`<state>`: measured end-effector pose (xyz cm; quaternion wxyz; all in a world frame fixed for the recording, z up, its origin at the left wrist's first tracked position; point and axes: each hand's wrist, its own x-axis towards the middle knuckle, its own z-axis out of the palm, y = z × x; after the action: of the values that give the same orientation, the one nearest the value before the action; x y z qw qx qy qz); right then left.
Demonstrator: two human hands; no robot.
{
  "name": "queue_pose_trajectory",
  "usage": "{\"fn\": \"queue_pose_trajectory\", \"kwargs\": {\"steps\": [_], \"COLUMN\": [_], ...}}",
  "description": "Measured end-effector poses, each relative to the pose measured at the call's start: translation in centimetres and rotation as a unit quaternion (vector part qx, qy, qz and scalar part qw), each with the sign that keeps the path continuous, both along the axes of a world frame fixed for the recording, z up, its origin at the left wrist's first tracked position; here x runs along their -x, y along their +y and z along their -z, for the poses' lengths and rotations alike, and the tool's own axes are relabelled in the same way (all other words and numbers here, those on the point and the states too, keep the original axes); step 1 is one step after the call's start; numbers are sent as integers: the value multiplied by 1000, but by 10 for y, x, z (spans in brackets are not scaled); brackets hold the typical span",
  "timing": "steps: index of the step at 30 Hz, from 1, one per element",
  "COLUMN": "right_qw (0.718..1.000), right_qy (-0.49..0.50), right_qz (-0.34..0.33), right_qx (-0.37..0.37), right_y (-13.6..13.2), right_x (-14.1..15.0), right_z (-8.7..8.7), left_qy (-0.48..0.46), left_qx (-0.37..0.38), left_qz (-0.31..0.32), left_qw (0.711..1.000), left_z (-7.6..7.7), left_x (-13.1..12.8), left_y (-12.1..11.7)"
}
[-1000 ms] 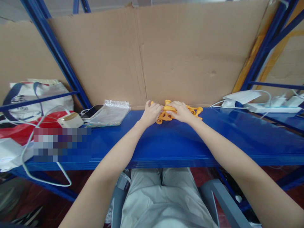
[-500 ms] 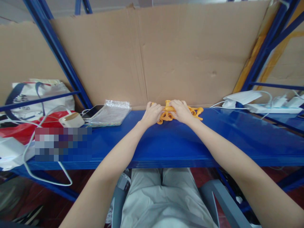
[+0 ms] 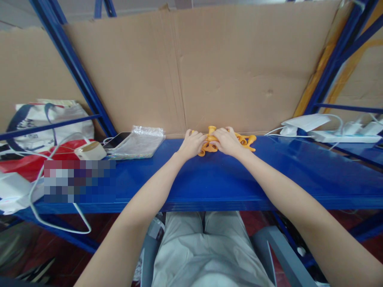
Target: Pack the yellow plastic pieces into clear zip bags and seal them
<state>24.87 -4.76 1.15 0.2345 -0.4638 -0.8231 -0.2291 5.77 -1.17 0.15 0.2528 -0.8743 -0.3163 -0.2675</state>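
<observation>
Orange plastic pieces with round cups and curved arms lie at the back of the blue shelf, against the cardboard. My left hand (image 3: 193,144) is closed round the left end of an orange plastic piece (image 3: 212,130), its fingers curled. From the right, my right hand (image 3: 226,141) grips the same piece, with fingers on top and thumb below. Beneath and between the hands shows another cupped orange part (image 3: 210,148). A branching orange part (image 3: 249,142) sticks out to the right of my right hand. My fingers hide much of the pieces, so I cannot tell how they join.
Left on the blue shelf (image 3: 215,183) are a clear plastic bag (image 3: 140,141), a phone (image 3: 118,140), a white charger (image 3: 90,151) and looping white cable. A power strip (image 3: 344,136) lies right. Cardboard (image 3: 227,71) closes off the back; blue posts stand both sides.
My right hand has shifted slightly and turned, and its thumb now shows below the orange piece. My left hand has barely moved.
</observation>
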Motion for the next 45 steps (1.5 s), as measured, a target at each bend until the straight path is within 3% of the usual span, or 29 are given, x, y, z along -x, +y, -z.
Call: {"fn": "queue_pose_trajectory", "kwargs": {"steps": [7, 23, 35, 45], "right_qw": [999, 1000, 999, 997], "right_qy": [1, -22, 12, 29], "right_qz": [-21, -2, 29, 64], "right_qx": [-49, -5, 40, 45], "right_y": [4, 6, 6, 15], "right_x": [-3, 1, -3, -19], "right_z": [5, 6, 9, 10], "left_qy": [-27, -21, -45, -112], "left_qx": [30, 38, 84, 47], "left_qz": [1, -3, -47, -103], "left_qw": [999, 999, 994, 987], "left_z": [-2, 0, -2, 4], "left_x": [-1, 0, 16, 48], "left_y": [-6, -2, 9, 31]}}
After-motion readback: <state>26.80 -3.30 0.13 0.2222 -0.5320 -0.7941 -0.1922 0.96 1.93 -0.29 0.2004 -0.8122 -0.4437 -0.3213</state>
